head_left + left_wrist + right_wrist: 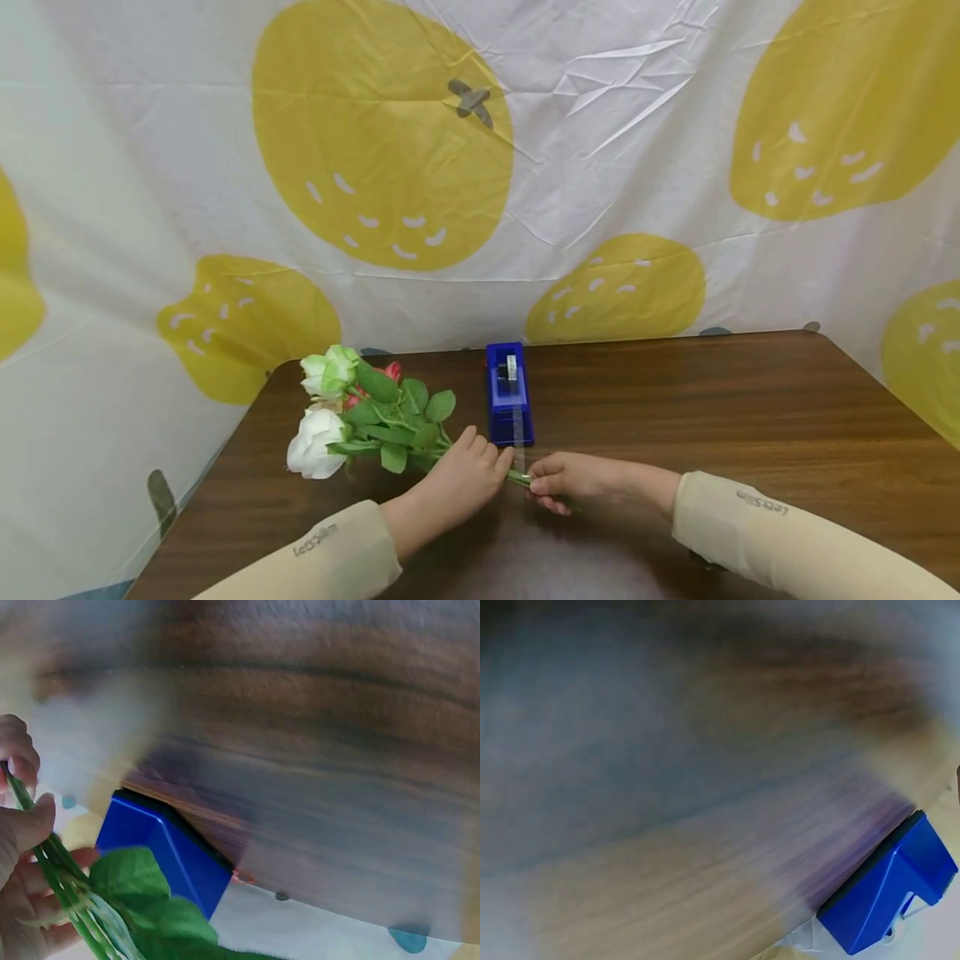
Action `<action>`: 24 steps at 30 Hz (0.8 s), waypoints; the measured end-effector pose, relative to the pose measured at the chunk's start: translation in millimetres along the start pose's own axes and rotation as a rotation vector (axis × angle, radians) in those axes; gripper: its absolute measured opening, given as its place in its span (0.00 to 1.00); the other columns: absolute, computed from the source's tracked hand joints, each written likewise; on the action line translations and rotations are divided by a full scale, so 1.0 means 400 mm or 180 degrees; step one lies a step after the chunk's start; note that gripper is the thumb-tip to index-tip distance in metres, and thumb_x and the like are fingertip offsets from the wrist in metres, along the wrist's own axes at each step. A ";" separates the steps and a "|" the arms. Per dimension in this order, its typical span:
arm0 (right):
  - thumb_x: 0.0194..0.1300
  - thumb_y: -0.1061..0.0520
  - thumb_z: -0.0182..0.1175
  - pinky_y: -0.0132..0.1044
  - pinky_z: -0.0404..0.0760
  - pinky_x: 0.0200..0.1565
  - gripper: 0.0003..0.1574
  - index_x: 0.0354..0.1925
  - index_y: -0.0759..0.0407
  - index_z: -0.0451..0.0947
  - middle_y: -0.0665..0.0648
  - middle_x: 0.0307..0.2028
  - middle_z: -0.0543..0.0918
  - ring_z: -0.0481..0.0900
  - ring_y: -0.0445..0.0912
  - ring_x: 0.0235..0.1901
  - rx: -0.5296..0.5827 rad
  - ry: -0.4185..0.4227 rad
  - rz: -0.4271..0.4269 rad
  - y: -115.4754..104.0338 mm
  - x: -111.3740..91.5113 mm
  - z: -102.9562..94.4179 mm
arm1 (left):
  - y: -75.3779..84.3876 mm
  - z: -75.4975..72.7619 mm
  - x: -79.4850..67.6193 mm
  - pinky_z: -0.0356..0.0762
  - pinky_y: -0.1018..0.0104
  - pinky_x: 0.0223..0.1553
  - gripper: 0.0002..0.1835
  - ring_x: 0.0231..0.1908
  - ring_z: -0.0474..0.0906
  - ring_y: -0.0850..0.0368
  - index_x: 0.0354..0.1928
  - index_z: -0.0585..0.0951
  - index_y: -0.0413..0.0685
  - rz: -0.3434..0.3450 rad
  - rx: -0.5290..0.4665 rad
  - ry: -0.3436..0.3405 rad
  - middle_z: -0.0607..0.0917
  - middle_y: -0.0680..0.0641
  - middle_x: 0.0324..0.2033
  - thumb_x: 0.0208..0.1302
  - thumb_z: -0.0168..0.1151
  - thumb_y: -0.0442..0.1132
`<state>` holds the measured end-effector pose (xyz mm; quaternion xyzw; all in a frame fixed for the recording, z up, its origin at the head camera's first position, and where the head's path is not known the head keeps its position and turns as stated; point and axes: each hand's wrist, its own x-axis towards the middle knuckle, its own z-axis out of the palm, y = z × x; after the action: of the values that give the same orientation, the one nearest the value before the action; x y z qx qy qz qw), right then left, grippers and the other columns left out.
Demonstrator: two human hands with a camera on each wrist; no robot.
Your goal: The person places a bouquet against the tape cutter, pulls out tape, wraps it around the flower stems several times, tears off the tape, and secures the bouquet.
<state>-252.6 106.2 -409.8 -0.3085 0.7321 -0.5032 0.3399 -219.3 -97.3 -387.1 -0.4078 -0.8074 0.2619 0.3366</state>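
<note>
In front of the blue plastic dispenser [497,400] holding a round, pale tape roll [512,367], the left hand [467,468] and right hand [568,478] had fingers pinching slender green stems [518,478].

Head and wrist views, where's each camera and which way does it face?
Head: on the head, facing forward and down at table and flowers; left hand, right hand, sleeves show.
Left wrist: on that wrist, facing stems and table; fingers at left edge.
Right wrist: on that wrist, facing table; no body part clear.
All three share the blue tape dispenser.
</note>
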 end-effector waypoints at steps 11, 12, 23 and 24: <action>0.66 0.66 0.46 0.25 0.67 0.21 0.12 0.35 0.79 0.66 0.48 0.18 0.70 0.68 0.35 0.17 -0.0117 0.0293 -0.0216 0.000 -0.015 0.011 | 0.021 -0.073 -0.010 0.66 0.72 0.22 0.09 0.20 0.68 0.65 0.28 0.75 0.47 -0.1387 -0.3733 -0.0497 0.74 0.56 0.19 0.62 0.56 0.44; 0.66 0.66 0.46 0.25 0.68 0.22 0.12 0.35 0.80 0.66 0.48 0.19 0.70 0.68 0.35 0.17 -0.0093 0.0339 -0.0210 -0.001 -0.017 0.013 | 0.022 -0.072 -0.013 0.67 0.72 0.21 0.11 0.19 0.68 0.67 0.30 0.75 0.45 -0.1790 -0.4411 -0.0729 0.75 0.56 0.18 0.63 0.55 0.45; 0.64 0.67 0.50 0.28 0.74 0.24 0.07 0.31 0.72 0.68 0.51 0.20 0.74 0.73 0.37 0.18 -0.0201 0.0787 -0.0130 -0.022 -0.023 0.036 | 0.042 -0.026 -0.026 0.69 0.74 0.26 0.23 0.23 0.72 0.65 0.47 0.66 0.37 -0.4102 -0.7399 -0.0994 0.75 0.55 0.24 0.71 0.40 0.53; 0.64 0.67 0.50 0.28 0.74 0.24 0.06 0.30 0.71 0.68 0.51 0.20 0.74 0.73 0.37 0.18 -0.0221 0.0806 -0.0139 -0.023 -0.023 0.038 | 0.044 -0.025 -0.022 0.68 0.74 0.26 0.20 0.22 0.70 0.65 0.42 0.67 0.39 -0.4218 -0.7492 -0.0832 0.74 0.56 0.23 0.71 0.40 0.52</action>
<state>-234.2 102.7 -403.3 -0.2699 0.7792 -0.5198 0.2229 -199.3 -93.8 -395.9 0.0380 -0.6197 -0.7509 -0.2251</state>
